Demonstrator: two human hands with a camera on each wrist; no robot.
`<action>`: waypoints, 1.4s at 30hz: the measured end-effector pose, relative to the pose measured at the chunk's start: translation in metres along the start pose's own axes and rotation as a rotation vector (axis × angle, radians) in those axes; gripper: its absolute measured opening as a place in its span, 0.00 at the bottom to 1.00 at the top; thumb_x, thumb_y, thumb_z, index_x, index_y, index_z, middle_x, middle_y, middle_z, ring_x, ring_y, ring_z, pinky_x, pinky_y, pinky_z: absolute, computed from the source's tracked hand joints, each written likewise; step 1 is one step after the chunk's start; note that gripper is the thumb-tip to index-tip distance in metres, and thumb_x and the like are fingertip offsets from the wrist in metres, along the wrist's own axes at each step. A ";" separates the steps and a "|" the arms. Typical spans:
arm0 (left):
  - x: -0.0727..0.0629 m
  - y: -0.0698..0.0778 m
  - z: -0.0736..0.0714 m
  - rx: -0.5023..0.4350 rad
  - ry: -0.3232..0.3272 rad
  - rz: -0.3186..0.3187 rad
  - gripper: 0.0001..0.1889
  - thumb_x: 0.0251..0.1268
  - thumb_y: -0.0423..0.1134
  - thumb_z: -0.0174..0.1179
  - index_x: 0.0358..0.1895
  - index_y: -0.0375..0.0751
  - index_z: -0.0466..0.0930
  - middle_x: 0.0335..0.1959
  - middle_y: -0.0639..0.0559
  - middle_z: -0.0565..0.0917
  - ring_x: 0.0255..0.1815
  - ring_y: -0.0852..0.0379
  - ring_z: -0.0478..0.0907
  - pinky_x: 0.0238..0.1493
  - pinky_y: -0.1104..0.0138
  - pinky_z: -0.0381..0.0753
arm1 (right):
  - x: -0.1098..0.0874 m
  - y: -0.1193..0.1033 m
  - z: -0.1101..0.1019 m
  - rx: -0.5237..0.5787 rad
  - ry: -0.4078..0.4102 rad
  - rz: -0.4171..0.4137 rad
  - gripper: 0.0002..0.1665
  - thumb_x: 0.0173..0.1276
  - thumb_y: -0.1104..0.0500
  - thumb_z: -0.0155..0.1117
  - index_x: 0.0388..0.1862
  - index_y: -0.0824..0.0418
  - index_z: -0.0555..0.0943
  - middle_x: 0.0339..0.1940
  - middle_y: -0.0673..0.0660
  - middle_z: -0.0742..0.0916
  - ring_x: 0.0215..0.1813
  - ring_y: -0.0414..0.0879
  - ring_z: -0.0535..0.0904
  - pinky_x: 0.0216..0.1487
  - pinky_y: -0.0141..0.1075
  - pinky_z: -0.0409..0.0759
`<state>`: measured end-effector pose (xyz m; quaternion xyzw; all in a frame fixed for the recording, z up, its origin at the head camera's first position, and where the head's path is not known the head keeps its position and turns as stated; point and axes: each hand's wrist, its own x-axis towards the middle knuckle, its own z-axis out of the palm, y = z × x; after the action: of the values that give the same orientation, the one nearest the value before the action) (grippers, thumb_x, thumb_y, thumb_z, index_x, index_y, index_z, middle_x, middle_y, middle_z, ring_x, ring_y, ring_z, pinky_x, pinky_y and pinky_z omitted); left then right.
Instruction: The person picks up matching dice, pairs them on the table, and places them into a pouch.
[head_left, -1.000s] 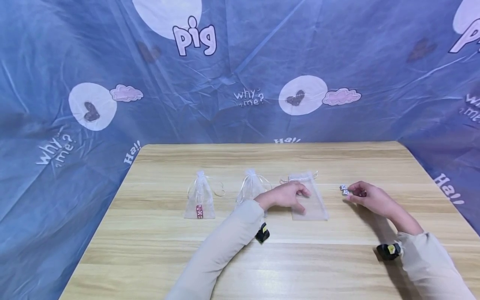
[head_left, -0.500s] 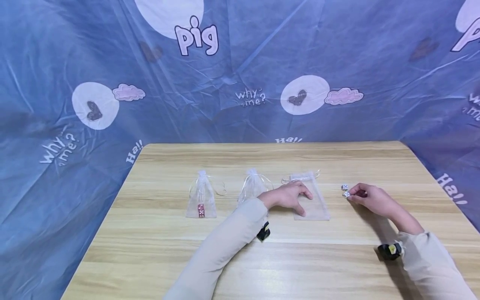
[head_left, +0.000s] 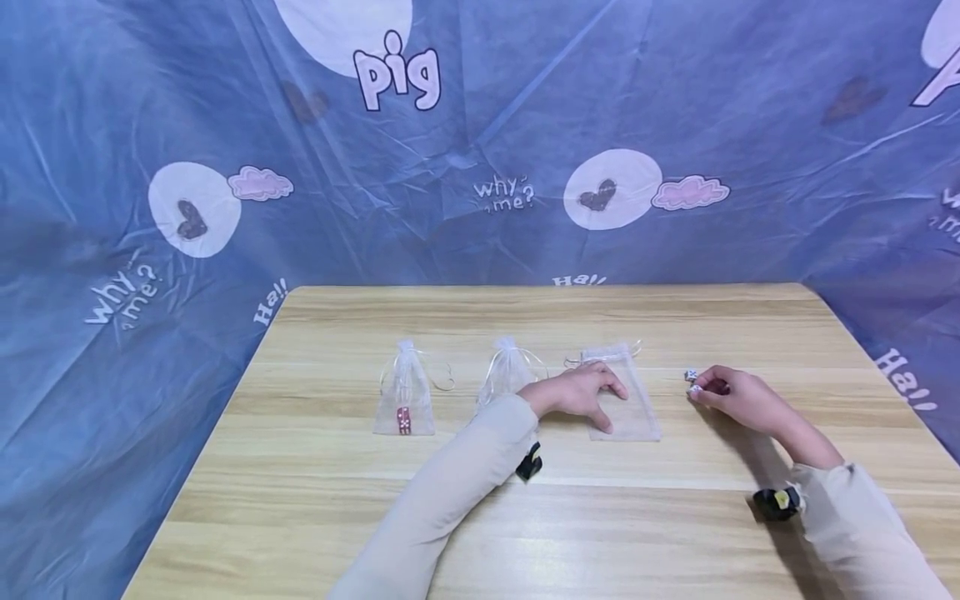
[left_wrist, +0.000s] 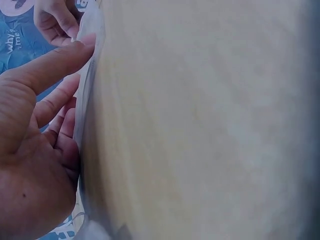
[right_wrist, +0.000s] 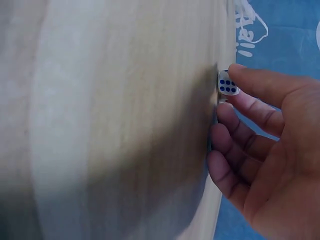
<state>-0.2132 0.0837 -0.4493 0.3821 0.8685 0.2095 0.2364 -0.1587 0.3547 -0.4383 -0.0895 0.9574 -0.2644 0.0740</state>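
My right hand [head_left: 746,402] pinches a white die with blue dots [right_wrist: 228,85] between thumb and forefinger at the tabletop. Just behind it, a second white die [head_left: 690,375] lies on the wood. To the left of the dice, a flat white mesh drawstring bag [head_left: 636,412] lies with its cord end away from me. My left hand [head_left: 576,390] rests on that bag, thumb and fingers spread apart and holding nothing. In the left wrist view its fingertips [left_wrist: 88,41] touch down along the bag's surface.
Two more mesh bags stand in the row, both drawn at the neck. The leftmost bag [head_left: 416,392] contains red dice [head_left: 403,421]; my left sleeve partly covers the middle bag [head_left: 504,375]. A blue printed cloth [head_left: 450,233] hangs behind the wooden table [head_left: 600,533].
My right fingers have closed in on the nearer white die, which has come slightly apart from the other one. The left hand has stayed on the bag.
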 end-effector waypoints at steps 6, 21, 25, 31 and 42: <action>-0.001 0.002 -0.002 -0.003 -0.011 -0.008 0.29 0.47 0.45 0.75 0.57 0.55 0.77 0.59 0.60 0.72 0.65 0.63 0.64 0.69 0.75 0.58 | -0.012 -0.015 0.003 0.018 -0.019 -0.051 0.07 0.67 0.58 0.63 0.39 0.61 0.80 0.28 0.49 0.80 0.29 0.31 0.70 0.31 0.29 0.70; 0.001 -0.003 -0.002 -0.006 -0.010 -0.010 0.31 0.47 0.47 0.74 0.58 0.57 0.76 0.61 0.60 0.72 0.67 0.62 0.64 0.71 0.71 0.58 | -0.035 -0.085 0.028 0.049 -0.100 -0.373 0.06 0.63 0.63 0.66 0.35 0.53 0.78 0.24 0.39 0.78 0.28 0.26 0.70 0.27 0.27 0.72; 0.001 -0.004 -0.003 0.006 -0.013 -0.006 0.31 0.47 0.47 0.74 0.59 0.57 0.76 0.63 0.59 0.71 0.68 0.62 0.62 0.72 0.69 0.57 | -0.037 -0.101 0.043 0.054 -0.182 -0.396 0.06 0.61 0.60 0.67 0.35 0.51 0.78 0.25 0.38 0.78 0.28 0.27 0.69 0.28 0.27 0.72; 0.003 -0.003 -0.001 0.009 -0.016 0.009 0.31 0.47 0.47 0.74 0.59 0.57 0.76 0.61 0.59 0.72 0.67 0.62 0.63 0.71 0.72 0.57 | -0.042 -0.119 0.062 -0.015 -0.246 -0.434 0.05 0.63 0.53 0.67 0.34 0.45 0.78 0.24 0.34 0.75 0.27 0.25 0.68 0.27 0.26 0.68; 0.002 -0.002 0.000 -0.005 -0.028 0.016 0.30 0.47 0.46 0.75 0.57 0.56 0.77 0.59 0.59 0.72 0.66 0.62 0.63 0.68 0.74 0.58 | -0.048 -0.125 0.074 -0.068 -0.245 -0.437 0.09 0.62 0.46 0.67 0.36 0.45 0.77 0.21 0.34 0.72 0.24 0.25 0.63 0.24 0.25 0.64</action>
<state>-0.2159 0.0839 -0.4507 0.3912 0.8615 0.2084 0.2477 -0.0813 0.2232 -0.4318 -0.3280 0.9076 -0.2288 0.1275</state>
